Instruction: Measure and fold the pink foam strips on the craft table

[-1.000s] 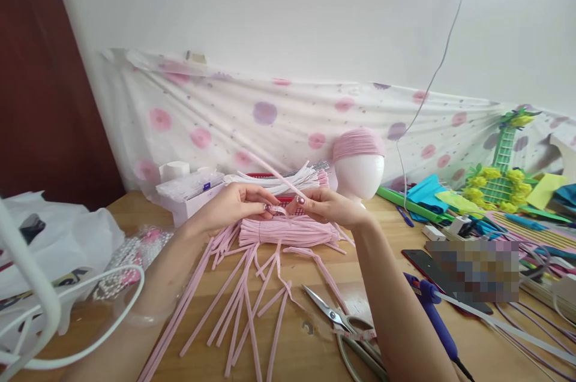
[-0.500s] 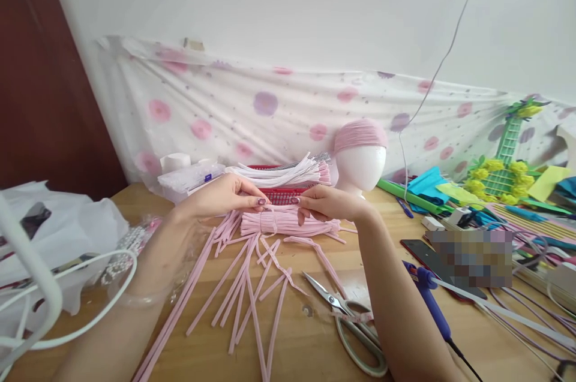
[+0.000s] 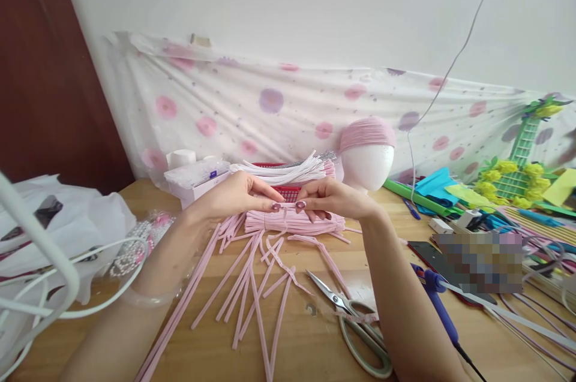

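Note:
My left hand (image 3: 246, 193) and my right hand (image 3: 330, 197) face each other over the table, thumbs and fingers pinched on a short pink pipe cleaner (image 3: 288, 205) between them. Just behind and below the fingertips lies a tied bundle of pink pipe cleaners (image 3: 306, 223). Loose pink pipe cleaners (image 3: 240, 295) fan out on the wood in front. Scissors (image 3: 353, 322) with grey handles lie partly open by my right forearm. A thin measuring tape (image 3: 288, 268) curls among the loose strips.
Behind my hands stands a red basket (image 3: 292, 193) with white pipe cleaners. A white foam head (image 3: 366, 165) with a pink wrapped top is beside it. On the right are a blue glue gun (image 3: 436, 304), a phone (image 3: 425, 256) and cables. White plastic bags (image 3: 58, 232) lie left.
The view has shifted slightly, so everything sits a little further right. My hands keep their pinch on the pipe cleaner, with the fingertips slightly closer together.

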A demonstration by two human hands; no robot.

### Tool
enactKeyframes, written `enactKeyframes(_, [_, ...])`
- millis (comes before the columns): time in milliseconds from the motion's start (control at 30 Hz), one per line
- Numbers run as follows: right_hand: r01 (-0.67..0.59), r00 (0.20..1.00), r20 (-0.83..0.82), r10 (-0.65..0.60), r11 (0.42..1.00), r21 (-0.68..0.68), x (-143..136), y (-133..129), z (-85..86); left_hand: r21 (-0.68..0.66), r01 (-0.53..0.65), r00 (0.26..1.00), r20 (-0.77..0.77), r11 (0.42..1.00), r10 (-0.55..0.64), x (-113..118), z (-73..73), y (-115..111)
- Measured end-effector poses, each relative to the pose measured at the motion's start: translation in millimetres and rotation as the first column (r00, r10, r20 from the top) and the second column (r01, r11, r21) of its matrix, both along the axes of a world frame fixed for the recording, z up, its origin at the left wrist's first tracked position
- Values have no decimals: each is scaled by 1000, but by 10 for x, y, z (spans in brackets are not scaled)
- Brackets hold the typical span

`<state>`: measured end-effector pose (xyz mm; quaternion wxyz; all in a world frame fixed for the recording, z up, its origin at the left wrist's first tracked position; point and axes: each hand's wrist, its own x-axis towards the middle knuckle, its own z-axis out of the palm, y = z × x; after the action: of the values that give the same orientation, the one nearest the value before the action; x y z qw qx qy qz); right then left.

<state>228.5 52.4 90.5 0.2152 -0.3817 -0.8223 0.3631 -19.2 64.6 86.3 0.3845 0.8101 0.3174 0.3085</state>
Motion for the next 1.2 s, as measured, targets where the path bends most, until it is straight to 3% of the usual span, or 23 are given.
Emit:
enactKeyframes(200, [-49,999,-9,51,987,155,-96,-30,12,58,5,1000,-19,998,-4,0,34,-83])
enactKeyframes(300, [-84,990,-108,96,991,108,-164,-47,-7,38,41,999,-21,998,-41,4,37,-115])
enactKeyframes(433, [-127,987,-105,125,992,-11,-187,-57,-35,19,63,998,-31,998,-62,-33,55,-138])
enactKeyframes(733, [-116,976,-180,124,992,55,-133,-55,-31,-66,68,997,46,995,-65,-178,120,-117])
enactKeyframes(1033, [-125,975,-180,134,990,61,-121,-42,-36,-41,-5,1000,-10,999,4,-177,138,-124])
enactKeyframes(1200, [-112,984,-130,121,991,69,-102,-75,-3,3,-63,996,62,998,62,-156,127,-174])
